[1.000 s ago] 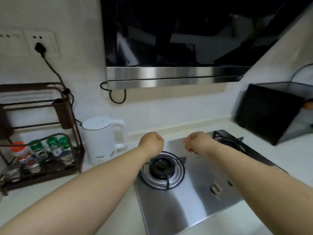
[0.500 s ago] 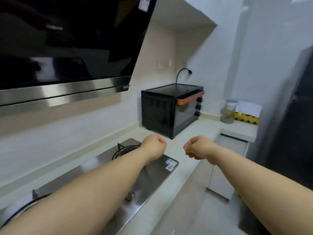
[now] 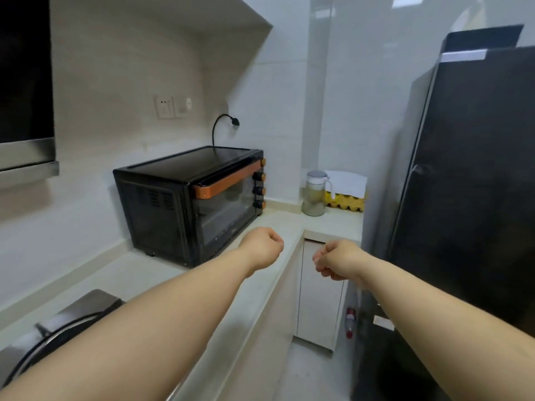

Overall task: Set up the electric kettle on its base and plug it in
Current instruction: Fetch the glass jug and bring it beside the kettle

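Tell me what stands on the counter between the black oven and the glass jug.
Nothing. In the head view the counter is bare between the oven and the jug.

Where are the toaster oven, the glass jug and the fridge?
toaster oven [image 3: 223,209]: head view, on its glass door.
glass jug [image 3: 314,195]: head view, on its clear body.
fridge [image 3: 469,175]: head view, on its dark door.

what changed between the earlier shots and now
The view swung right: the white kettle, spice rack and most of the stove left the frame, and the toaster oven, glass jar and fridge came in. Only a stove corner remains. Nothing was grasped or released. The left hand and right hand stayed held out in front, closed in loose fists and empty.
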A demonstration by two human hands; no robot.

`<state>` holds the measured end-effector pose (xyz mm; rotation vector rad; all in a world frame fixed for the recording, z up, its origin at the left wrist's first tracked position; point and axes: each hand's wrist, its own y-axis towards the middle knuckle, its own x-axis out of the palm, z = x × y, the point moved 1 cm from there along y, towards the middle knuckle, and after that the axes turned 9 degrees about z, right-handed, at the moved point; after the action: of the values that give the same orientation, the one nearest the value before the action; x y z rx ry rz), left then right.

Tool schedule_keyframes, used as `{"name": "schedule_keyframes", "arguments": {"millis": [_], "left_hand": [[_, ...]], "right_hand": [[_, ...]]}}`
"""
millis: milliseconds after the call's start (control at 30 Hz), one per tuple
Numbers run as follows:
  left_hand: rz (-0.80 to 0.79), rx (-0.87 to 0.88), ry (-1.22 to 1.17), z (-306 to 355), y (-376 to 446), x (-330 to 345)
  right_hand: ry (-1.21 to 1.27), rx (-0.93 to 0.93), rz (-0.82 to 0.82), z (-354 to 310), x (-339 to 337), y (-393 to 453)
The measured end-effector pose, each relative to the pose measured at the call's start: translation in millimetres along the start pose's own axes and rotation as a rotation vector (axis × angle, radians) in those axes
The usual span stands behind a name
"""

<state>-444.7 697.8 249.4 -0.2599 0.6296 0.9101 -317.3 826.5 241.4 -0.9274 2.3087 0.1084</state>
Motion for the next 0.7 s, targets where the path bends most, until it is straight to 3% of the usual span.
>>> {"name": "schedule_keyframes", "arguments": {"millis": [400, 700], "left_hand": [[-0.035, -0.028, -0.095, 18.6, 263.0, 65.3], [-0.106, -0.114, -0.023, 24.2, 398.9, 140.6]], "right_hand": [[-0.019, 0.109, 0.180, -20.3, -49.4, 245.6], [0.028, 0.127, 0.368, 5.6, -60.3, 428.3]]}}
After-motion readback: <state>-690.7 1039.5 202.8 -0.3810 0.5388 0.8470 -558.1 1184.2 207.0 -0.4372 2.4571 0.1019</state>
